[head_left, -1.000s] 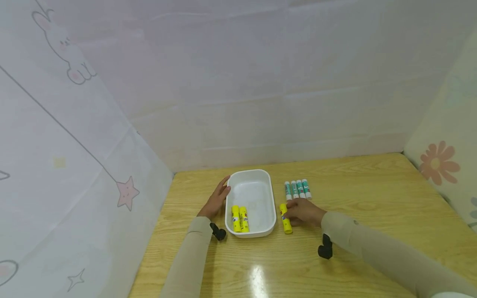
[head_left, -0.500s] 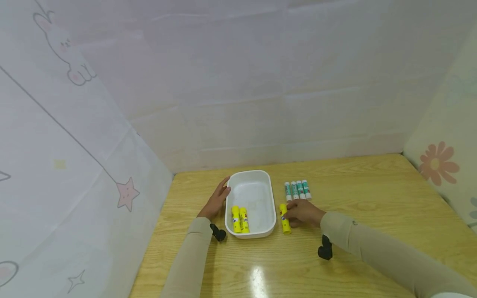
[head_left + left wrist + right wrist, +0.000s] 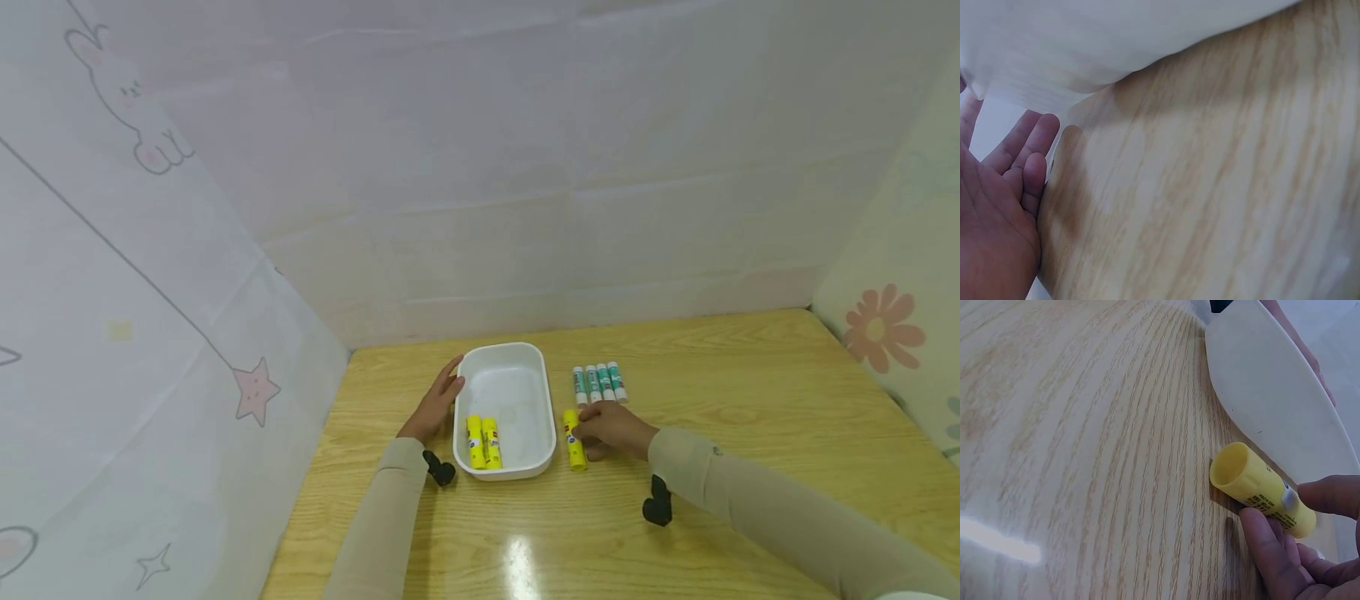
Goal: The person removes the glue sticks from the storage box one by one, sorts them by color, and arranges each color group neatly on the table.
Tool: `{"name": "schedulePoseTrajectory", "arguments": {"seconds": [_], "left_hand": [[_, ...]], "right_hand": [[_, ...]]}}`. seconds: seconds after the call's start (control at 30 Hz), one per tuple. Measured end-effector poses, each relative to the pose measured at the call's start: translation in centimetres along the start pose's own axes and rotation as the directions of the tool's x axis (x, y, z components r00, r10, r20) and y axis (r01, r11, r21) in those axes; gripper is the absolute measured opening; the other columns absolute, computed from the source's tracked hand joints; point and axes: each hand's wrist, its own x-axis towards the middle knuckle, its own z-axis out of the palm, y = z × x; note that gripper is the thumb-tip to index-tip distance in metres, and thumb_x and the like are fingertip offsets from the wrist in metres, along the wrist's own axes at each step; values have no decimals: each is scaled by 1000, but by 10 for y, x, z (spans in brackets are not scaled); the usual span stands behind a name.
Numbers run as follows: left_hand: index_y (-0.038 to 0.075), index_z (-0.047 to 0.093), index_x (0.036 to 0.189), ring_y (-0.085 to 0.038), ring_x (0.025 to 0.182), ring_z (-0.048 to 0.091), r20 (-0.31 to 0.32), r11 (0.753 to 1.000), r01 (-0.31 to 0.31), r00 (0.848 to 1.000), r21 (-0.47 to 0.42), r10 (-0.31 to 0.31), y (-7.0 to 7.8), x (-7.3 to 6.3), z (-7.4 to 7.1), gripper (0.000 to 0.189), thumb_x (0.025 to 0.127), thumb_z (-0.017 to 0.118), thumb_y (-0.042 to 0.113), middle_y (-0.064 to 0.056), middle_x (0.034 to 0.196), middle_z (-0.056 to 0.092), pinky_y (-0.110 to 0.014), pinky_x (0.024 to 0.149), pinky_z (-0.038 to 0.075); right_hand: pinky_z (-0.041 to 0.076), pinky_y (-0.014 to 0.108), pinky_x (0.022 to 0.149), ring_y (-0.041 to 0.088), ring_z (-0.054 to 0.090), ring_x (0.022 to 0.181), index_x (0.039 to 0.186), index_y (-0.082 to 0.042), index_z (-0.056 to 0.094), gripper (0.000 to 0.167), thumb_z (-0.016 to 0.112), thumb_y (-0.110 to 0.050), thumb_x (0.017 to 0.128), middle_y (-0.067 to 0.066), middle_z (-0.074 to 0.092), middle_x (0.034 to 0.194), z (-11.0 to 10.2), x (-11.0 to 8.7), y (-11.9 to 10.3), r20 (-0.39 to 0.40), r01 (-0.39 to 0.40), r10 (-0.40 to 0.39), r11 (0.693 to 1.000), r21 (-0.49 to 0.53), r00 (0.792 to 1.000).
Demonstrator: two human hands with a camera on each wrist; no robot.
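Observation:
My right hand [image 3: 613, 428] pinches a yellow glue stick [image 3: 574, 442] between thumb and fingers, just right of a white tray [image 3: 549, 408]. In the right wrist view the glue stick [image 3: 1260, 487] lies on the table beside the tray's outer wall [image 3: 1272, 381], its hollow end facing the camera. My left hand [image 3: 435, 407] rests against the tray's left side with fingers extended; the left wrist view shows its palm [image 3: 997, 231] and loosely straight fingers by the wall. Inside the tray, two yellow glue sticks [image 3: 476, 443] lie side by side at the near left.
Several smaller white-and-green glue sticks [image 3: 604, 382] lie in a row behind my right hand. The wooden table [image 3: 720, 367] meets a pale cloth backdrop [image 3: 570, 275] at its far edge. Black wrist mounts [image 3: 657, 502] sit by both cuffs.
The near end of the held glue stick has shifted very slightly left beside the tray. Both hands and the tray stay almost in place.

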Motion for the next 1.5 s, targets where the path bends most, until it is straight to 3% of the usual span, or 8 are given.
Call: {"name": "schedulePoseTrajectory", "arguments": {"seconds": [0.17,0.57,1.13,1.37,1.5], "left_hand": [[50,23,150,-32,135,38,-37,1000,-17,999,-1,17,-4,0,3,57,98,45,57,-10,152,35,-57,111,24],[46,24,152,-30,133,41,-65,1000,-17,998,19,18,-4,2,4,56,100,45,52,-5,149,38,-58,109,27],[49,25,150,-32,134,40,-58,1000,-6,998,12,7,0,0,4,53,101,45,51,-8,150,37,-59,110,25],[43,18,154,-34,137,34,-34,1000,4,999,8,-3,1,1,4,56,103,42,48,-12,154,31,-60,111,22],[46,19,152,-33,138,34,-33,1000,9,999,3,-8,1,2,4,55,102,42,50,-11,155,31,-59,112,21]], "right_hand": [[58,33,73,23,65,93,132,7,47,57,73,-17,88,16,59,115,-1,-2,-1,3,1,-1,1000,0,1000],[57,34,74,23,63,96,135,6,45,58,71,-21,90,16,58,120,-6,-4,-3,-4,15,-15,1000,-6,1000],[57,35,76,25,60,100,136,8,44,59,69,-22,92,17,56,121,-7,-9,-4,6,37,-37,999,-5,999],[57,34,76,24,60,100,134,7,47,57,69,-23,91,14,59,118,-9,-7,-3,-13,44,-45,998,-37,999],[57,35,75,24,60,98,134,7,46,56,68,-22,92,15,59,115,-10,-7,-3,-9,43,-44,999,-29,999]]}}
